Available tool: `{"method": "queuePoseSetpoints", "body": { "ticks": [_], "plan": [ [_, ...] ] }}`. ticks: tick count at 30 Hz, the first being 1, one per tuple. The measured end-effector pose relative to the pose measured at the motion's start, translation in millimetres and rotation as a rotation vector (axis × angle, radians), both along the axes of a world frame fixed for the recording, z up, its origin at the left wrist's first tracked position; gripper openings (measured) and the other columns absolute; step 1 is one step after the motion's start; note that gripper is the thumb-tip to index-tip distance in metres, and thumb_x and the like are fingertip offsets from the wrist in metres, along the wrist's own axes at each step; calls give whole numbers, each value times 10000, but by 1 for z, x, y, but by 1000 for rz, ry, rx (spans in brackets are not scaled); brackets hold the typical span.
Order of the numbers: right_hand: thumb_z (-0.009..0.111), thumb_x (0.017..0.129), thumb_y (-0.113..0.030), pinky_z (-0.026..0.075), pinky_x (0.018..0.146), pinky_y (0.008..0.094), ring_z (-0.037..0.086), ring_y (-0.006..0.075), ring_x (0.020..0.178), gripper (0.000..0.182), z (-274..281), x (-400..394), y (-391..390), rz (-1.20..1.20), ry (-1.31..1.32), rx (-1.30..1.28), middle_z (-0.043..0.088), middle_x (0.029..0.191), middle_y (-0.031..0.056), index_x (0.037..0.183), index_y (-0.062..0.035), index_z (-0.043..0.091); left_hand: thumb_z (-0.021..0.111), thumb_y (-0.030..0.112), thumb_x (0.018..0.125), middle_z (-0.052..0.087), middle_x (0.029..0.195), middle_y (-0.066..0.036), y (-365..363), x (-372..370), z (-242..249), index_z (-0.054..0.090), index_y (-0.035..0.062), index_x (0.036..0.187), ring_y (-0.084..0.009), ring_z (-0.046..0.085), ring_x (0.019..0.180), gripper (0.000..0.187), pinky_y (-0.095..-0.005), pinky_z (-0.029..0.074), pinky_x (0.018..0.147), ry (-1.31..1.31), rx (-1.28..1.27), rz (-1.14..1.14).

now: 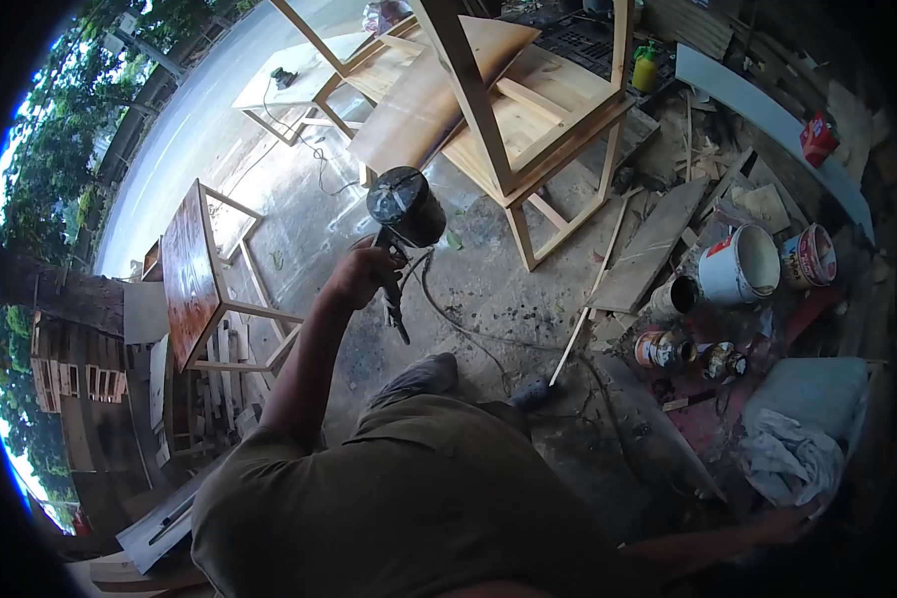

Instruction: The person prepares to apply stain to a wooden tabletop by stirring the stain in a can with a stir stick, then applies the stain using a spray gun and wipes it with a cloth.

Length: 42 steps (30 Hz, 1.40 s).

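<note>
My left hand [361, 276] is closed round the handle of a paint spray gun [407, 209], held up in front of me. A dark, paint-stained cup sits on top of the gun, and a hose trails from it toward the floor. My right arm reaches out low at the right, where my right hand [785, 524] is close to a crumpled white cloth [789, 456]. Shadow covers its fingers, so whether they touch the cloth cannot be made out. Left of my left arm, a table with a glossy reddish-brown top [191, 261] lies tipped on its side.
Pale wooden tables [528, 100] are stacked ahead, with a brown board [439, 95] across them. On the right stand a white bucket [739, 265], several paint cans [666, 349] and scrap boards [650, 244]. A hose [458, 324] snakes over the concrete floor near my feet.
</note>
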State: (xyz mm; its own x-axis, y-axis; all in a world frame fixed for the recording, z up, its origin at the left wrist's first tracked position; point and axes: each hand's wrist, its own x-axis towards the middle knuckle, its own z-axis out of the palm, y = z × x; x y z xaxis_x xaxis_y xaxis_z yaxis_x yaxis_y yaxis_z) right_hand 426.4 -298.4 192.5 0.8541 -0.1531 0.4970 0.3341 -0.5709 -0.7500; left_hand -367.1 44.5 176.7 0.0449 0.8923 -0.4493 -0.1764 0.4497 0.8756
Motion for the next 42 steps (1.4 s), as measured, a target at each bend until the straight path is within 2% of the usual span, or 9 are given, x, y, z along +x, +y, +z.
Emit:
{"method": "queuePoseSetpoints", "body": {
  "ticks": [2,4,5,6,15,21,26,34,42],
  "plan": [
    [653,945,-506,482,1069,497,628,406,1158,721,49,10,-23,420,28,545,619,1359,238,1389,57,581,634,42,835,664,920,-115,-2,-12,0,633,-1,1009,-226,666,828,180,-334,518,722,-2,-6,7],
    [753,783,-551,495,1032,492,591,347,1221,961,99,-66,4,828,-224,551,566,1417,211,1492,28,459,662,70,840,655,898,-89,-9,-24,13,645,8,998,-194,648,810,170,-306,485,677,53,45,7],
    [944,567,-642,555,927,427,627,275,1140,1267,103,-85,1,1091,-560,329,585,1375,191,1505,33,426,681,95,846,651,894,-73,-15,-25,20,654,10,1005,-171,635,808,183,-303,467,671,108,87,2],
    [899,614,-622,526,960,436,601,280,1176,1206,106,-120,26,1148,-590,310,561,1402,186,1514,21,418,680,103,879,651,924,-74,-17,-31,20,643,11,1076,-168,633,846,220,-322,479,724,119,75,30],
    [495,1040,-442,272,1255,514,366,325,1499,676,107,-498,252,1188,1021,948,341,1650,141,1591,-78,350,691,259,961,672,1003,-81,-66,-104,68,639,-3,1197,-166,603,921,357,-340,453,833,183,78,129],
    [481,1052,-424,402,1149,465,551,318,1325,550,62,-713,349,1514,1541,777,583,1438,142,1426,-27,550,685,309,930,656,947,-114,-93,-178,90,609,-17,1140,-201,604,906,395,-374,471,815,396,171,90],
    [408,1070,-493,425,1145,478,550,318,1334,565,60,-865,360,1755,1779,753,582,1451,119,1458,-103,536,638,170,869,665,968,-195,-95,-240,96,598,-32,1178,-280,626,912,371,-415,482,842,560,89,173],
    [342,1080,-529,510,1060,503,620,322,1226,590,-17,-1011,440,2125,2031,532,620,1371,134,1406,-87,555,610,88,839,676,1012,-146,-72,-342,72,586,-35,1289,-227,617,945,467,-366,490,867,411,70,337],
    [363,1064,-621,488,1087,475,595,294,1250,661,-15,-1149,485,2095,2157,337,582,1413,103,1461,-113,508,612,73,855,662,1066,-168,-17,-420,62,556,-44,1286,-228,609,1012,450,-350,481,908,416,-99,622]
  ]
}}
